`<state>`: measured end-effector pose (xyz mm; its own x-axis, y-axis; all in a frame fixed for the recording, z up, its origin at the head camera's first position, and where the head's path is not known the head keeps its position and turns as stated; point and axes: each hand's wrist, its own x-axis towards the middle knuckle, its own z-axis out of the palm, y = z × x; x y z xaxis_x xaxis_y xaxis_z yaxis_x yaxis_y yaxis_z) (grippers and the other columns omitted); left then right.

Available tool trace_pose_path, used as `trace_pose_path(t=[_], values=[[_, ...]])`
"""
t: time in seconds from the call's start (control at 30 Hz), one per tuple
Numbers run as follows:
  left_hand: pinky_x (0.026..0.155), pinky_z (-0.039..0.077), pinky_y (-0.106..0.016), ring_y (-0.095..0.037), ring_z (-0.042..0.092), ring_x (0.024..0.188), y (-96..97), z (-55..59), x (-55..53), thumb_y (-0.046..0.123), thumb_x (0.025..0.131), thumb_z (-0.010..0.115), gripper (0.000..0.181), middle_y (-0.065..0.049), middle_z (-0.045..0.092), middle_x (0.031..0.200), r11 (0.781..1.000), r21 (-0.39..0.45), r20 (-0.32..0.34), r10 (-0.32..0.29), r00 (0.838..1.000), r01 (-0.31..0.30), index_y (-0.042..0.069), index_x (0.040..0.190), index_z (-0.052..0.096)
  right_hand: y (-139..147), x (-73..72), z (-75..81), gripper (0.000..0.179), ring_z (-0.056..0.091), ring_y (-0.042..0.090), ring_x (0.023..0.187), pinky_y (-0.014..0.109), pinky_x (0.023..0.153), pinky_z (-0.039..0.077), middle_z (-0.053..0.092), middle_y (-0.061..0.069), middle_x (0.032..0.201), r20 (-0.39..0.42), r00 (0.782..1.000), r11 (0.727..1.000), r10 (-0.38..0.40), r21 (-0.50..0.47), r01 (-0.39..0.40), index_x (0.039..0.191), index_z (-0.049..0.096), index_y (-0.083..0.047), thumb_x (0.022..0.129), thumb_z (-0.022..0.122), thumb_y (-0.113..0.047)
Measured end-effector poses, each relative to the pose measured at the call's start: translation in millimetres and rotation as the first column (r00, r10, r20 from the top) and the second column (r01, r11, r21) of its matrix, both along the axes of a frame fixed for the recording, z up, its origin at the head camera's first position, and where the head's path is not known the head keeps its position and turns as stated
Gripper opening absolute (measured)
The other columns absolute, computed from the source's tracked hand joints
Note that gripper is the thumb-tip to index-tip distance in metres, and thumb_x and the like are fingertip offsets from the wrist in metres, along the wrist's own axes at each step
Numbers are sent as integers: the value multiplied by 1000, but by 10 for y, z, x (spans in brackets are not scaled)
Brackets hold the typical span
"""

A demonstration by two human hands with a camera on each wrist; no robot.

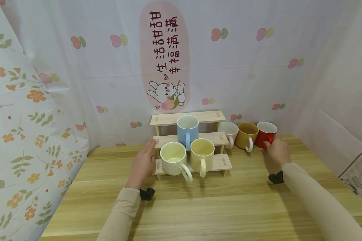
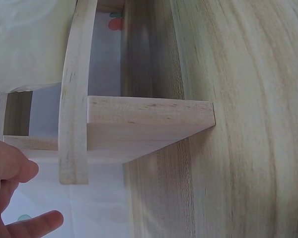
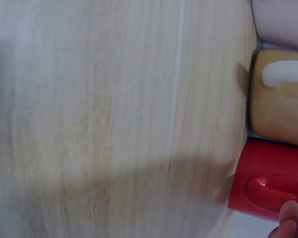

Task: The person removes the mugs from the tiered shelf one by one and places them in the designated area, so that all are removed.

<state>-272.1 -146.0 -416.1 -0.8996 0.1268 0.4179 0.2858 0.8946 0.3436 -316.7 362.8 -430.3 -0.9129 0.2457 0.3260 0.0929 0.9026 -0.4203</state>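
A three-step wooden shelf stands at the back middle of the table. My left hand lies along its left side, fingers fairly straight, touching the end of the middle step. That step bears a light blue mug; a pale green mug and a yellow mug sit on the lowest one. Over at the right, my right hand pinches the handle of a red mug, which stands upright on the table. Its fingertips show at the handle in the right wrist view.
Left of the red mug stand a mustard mug with a white handle and a pale pink mug, close to the shelf's right side. A patterned curtain hangs behind. Wooden tabletop stretches in front.
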Motion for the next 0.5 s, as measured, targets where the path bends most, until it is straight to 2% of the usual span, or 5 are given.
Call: trace_pose_path(t=[0.17,0.3,0.4,0.5], values=[[72,52,-47,-38,61,108,-1,-2,2,7,91,59,57,-4,40,151,1000,0,5,-3,1000,3,11,146,41,-60,37,42,48,56,58,75,59,60,43,55,42,83,23,1000,1000,-5,13,5,101,45,20,98,46,-27],[70,52,-46,-37,60,109,1,-3,7,8,91,59,58,-3,39,152,1000,-3,12,-3,1000,3,12,146,41,-160,90,125,47,56,57,66,59,52,44,55,42,76,10,1000,998,-3,58,2,103,41,21,97,44,-26],[68,52,-45,-37,61,109,-1,3,8,8,91,59,58,-2,38,152,1000,-8,20,2,1000,-1,13,146,41,-248,121,183,43,55,50,56,53,43,41,55,36,68,-6,999,993,45,106,-44,100,42,18,97,45,-25],[68,52,-45,-37,60,109,-1,18,9,8,91,59,59,-2,37,153,1000,-5,31,7,999,-7,13,147,40,-340,138,241,35,53,39,49,44,40,37,55,23,61,-15,993,982,120,150,-116,93,46,10,97,45,-25]])
